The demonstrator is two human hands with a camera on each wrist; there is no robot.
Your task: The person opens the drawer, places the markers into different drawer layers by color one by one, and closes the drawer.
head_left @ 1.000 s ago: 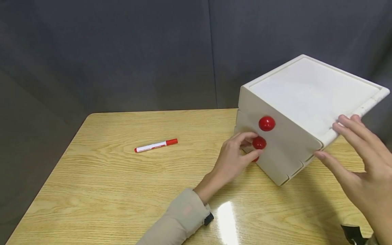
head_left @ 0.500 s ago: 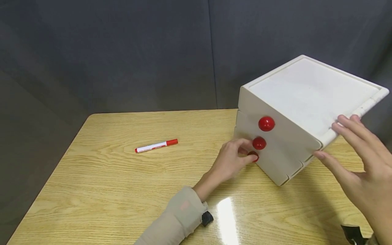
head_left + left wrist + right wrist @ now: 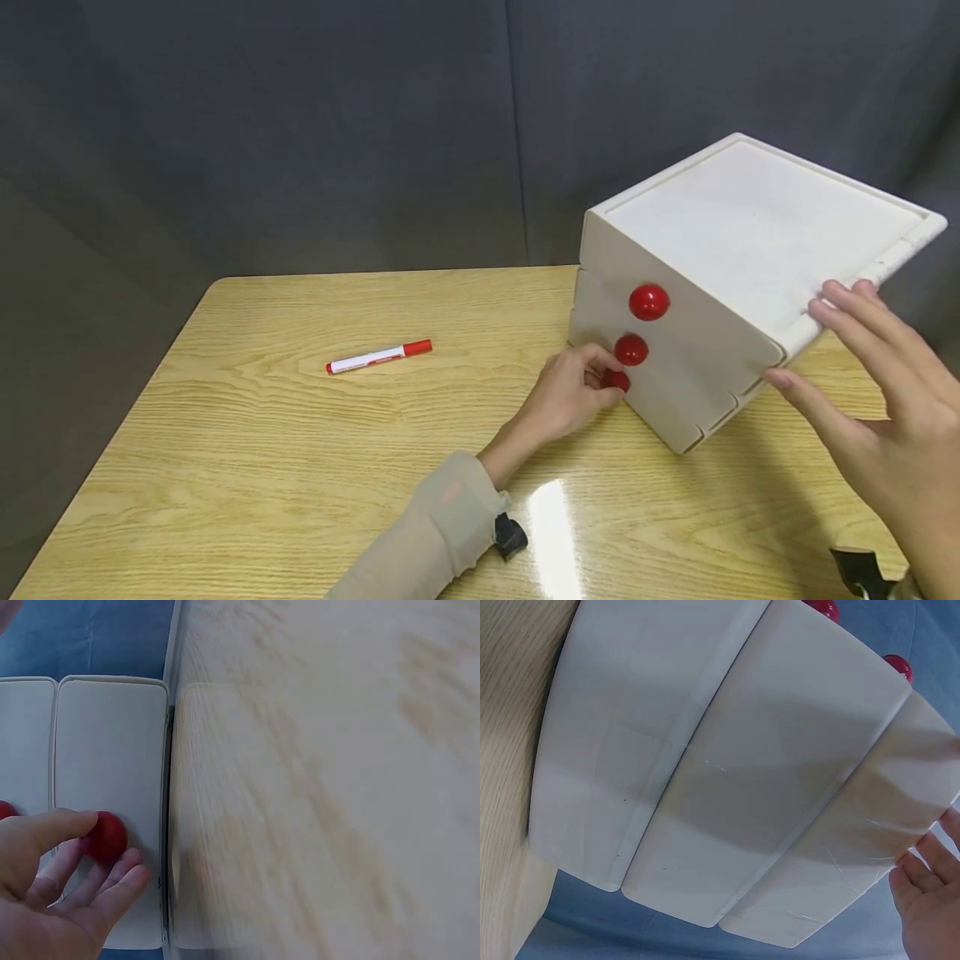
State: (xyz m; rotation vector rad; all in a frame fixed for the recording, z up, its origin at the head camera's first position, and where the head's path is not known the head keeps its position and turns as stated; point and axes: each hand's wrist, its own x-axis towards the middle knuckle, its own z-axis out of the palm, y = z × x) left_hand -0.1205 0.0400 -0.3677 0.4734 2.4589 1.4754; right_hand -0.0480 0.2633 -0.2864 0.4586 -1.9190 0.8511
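A white three-drawer unit (image 3: 757,225) stands at the right of the table, its front carrying a top red knob (image 3: 649,302), a middle red knob (image 3: 631,350) and a bottom red knob (image 3: 617,382). My left hand (image 3: 564,393) pinches the bottom knob. The left wrist view shows the thumb and fingers around that knob (image 3: 110,836), against a flat white drawer front (image 3: 112,742). My right hand (image 3: 900,392) rests its fairly straight fingers on the unit's top edge, with the thumb near the front corner. In the right wrist view, fingertips of this hand (image 3: 934,896) touch the edge.
A red-capped white marker (image 3: 378,357) lies on the wooden table (image 3: 262,467), left of the unit. Behind the table's back edge hangs a dark curtain (image 3: 360,133).
My left hand has moved down from the middle knob to the bottom one and closed its fingers around it. The right hand stays at the unit's top edge.
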